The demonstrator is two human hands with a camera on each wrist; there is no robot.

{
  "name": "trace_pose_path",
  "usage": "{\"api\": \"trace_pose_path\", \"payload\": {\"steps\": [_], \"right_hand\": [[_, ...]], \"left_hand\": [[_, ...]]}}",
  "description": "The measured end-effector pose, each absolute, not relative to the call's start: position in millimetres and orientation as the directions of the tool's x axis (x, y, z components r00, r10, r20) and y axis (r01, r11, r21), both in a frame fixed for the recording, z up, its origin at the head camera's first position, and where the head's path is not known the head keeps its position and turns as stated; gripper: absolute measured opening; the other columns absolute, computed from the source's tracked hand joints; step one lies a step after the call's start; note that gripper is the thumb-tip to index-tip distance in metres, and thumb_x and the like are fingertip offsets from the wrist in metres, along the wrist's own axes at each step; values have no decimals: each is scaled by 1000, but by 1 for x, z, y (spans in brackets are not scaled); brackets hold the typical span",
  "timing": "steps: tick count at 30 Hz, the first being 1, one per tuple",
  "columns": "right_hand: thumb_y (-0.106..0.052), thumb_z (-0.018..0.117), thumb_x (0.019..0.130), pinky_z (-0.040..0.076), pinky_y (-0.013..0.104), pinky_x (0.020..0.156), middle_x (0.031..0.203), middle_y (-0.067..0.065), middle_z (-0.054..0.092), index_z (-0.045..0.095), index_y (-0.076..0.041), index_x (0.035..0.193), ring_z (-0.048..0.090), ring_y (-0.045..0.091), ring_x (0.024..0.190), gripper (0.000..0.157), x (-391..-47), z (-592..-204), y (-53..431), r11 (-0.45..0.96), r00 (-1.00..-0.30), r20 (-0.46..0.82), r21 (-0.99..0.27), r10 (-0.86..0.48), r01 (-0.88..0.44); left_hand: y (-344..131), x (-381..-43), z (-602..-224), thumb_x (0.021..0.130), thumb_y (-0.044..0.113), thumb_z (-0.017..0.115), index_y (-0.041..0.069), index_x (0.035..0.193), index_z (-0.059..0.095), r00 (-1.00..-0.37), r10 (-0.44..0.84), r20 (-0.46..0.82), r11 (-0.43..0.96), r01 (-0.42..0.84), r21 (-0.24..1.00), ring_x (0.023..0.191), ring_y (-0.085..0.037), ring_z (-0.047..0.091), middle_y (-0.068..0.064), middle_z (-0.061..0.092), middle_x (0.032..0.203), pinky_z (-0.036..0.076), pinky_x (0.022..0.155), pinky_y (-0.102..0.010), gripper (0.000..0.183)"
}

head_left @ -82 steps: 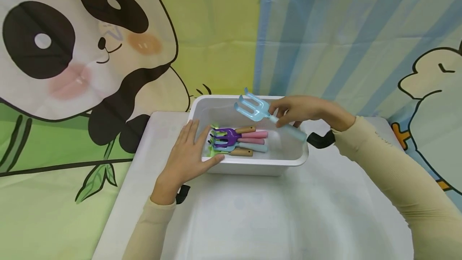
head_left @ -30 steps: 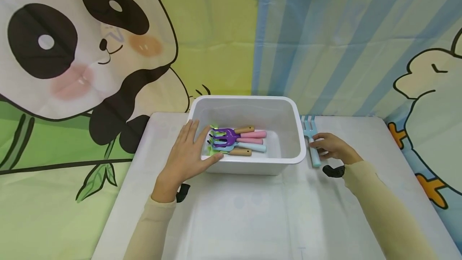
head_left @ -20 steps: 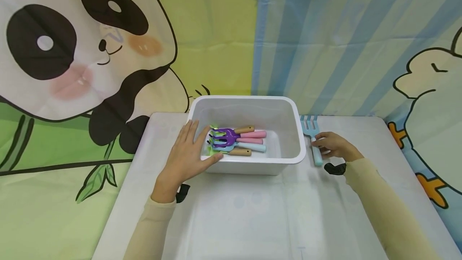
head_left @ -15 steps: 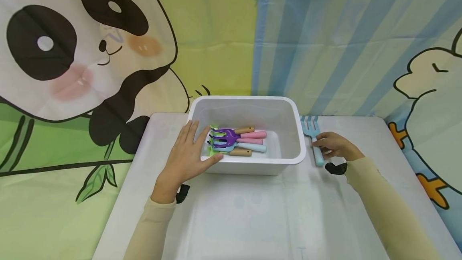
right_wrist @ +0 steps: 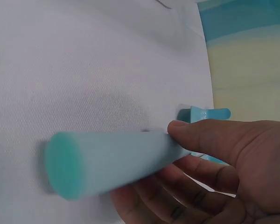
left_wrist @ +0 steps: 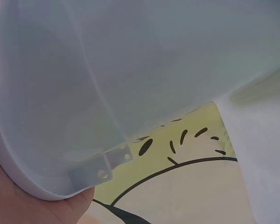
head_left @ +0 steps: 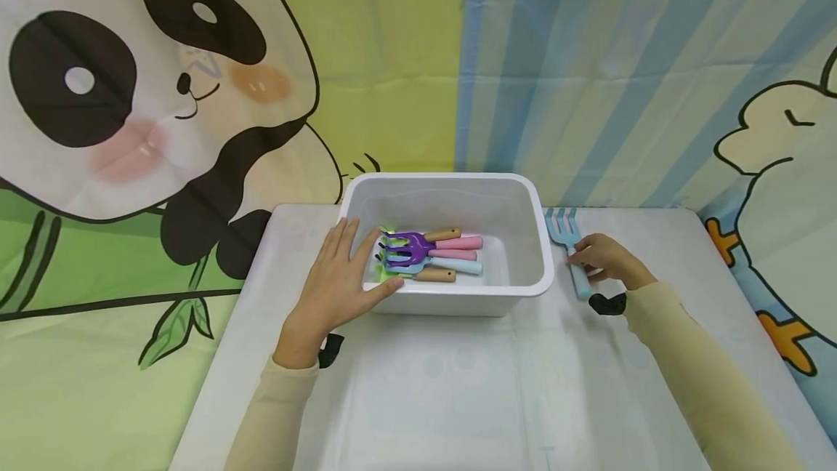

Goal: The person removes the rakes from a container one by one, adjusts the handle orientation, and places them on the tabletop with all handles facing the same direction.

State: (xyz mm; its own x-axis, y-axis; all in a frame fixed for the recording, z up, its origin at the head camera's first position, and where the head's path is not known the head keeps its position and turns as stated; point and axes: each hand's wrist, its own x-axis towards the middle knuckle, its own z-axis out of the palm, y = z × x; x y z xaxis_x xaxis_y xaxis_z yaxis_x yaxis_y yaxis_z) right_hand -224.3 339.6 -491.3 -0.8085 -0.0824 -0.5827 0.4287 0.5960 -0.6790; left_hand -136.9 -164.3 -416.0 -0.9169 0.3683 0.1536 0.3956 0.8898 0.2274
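Observation:
My right hand (head_left: pixel 611 260) pinches the handle of a light blue hand fork (head_left: pixel 579 280) between thumb and fingers. The fork lies on the table right of the white bin (head_left: pixel 451 302), tines toward the wall. In the right wrist view, its tapered handle (right_wrist: pixel 119 161) ends in a teal cap. My left hand (head_left: pixel 336 286) rests on the bin's left front corner, fingers extended along the rim. Inside the bin lie several small garden tools: a purple hand fork (head_left: pixel 412 247), pink handles (head_left: pixel 461 243), another light blue handle (head_left: pixel 458 266) and wooden handles (head_left: pixel 437 276). Some heads overlap.
The bin stands toward the back of a white-covered table (head_left: pixel 445 391). Behind it hangs a cloth backdrop (head_left: pixel 392 57) printed with a panda and stripes, close to the fork's tines. A black strap (head_left: pixel 608 304) is on my right wrist.
The light blue fork was held above the bin's right side; my right hand has brought it down onto the table right of the bin and turned it slightly. My left hand stays put.

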Motion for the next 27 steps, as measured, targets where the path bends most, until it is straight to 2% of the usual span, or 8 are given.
{"api": "trace_pose_path", "payload": {"steps": [6, 9, 14, 20, 27], "right_hand": [[-5, 61, 96, 58, 48, 81, 101, 22, 59, 46, 16, 126, 64, 31, 88, 39, -226, -485, 338, 616, -822, -567, -668, -59, 417], [-5, 62, 96, 59, 48, 81, 107, 25, 58, 46, 15, 128, 64, 34, 93, 41, -228, -477, 337, 636, -841, -539, -665, -47, 392], [-11, 60, 99, 59, 47, 81, 122, 32, 53, 42, 16, 134, 62, 44, 103, 47, -230, -448, 332, 687, -878, -468, -671, -100, 280], [-17, 59, 101, 59, 47, 79, 121, 32, 57, 45, 14, 133, 65, 37, 96, 47, -233, -398, 317, 718, -919, -347, -686, -186, 114], [-23, 61, 101, 60, 42, 78, 122, 28, 59, 52, 3, 131, 68, 31, 91, 41, -232, -342, 286, 739, -943, -219, -673, -253, -42]], "left_hand": [[-164, -137, -416, 86, 82, 43, 13, 158, 32, -920, 365, 143, 890, 390, 235, 152, -35, 0, -21, 15, 164, 2, 122, -45, 100], [-164, -137, -416, 86, 82, 43, 12, 157, 33, -919, 367, 146, 889, 393, 235, 152, -35, 1, -21, 15, 163, 2, 122, -45, 100], [-164, -137, -417, 86, 82, 43, 11, 157, 34, -915, 372, 158, 886, 401, 233, 151, -36, 2, -22, 17, 163, 2, 122, -46, 101], [-164, -138, -418, 86, 82, 43, 11, 157, 34, -912, 375, 167, 885, 406, 229, 151, -36, 2, -22, 17, 163, 2, 122, -46, 101], [-165, -138, -417, 86, 82, 42, 11, 157, 34, -912, 373, 169, 887, 404, 224, 152, -35, 1, -22, 16, 163, 1, 122, -45, 101]]}}
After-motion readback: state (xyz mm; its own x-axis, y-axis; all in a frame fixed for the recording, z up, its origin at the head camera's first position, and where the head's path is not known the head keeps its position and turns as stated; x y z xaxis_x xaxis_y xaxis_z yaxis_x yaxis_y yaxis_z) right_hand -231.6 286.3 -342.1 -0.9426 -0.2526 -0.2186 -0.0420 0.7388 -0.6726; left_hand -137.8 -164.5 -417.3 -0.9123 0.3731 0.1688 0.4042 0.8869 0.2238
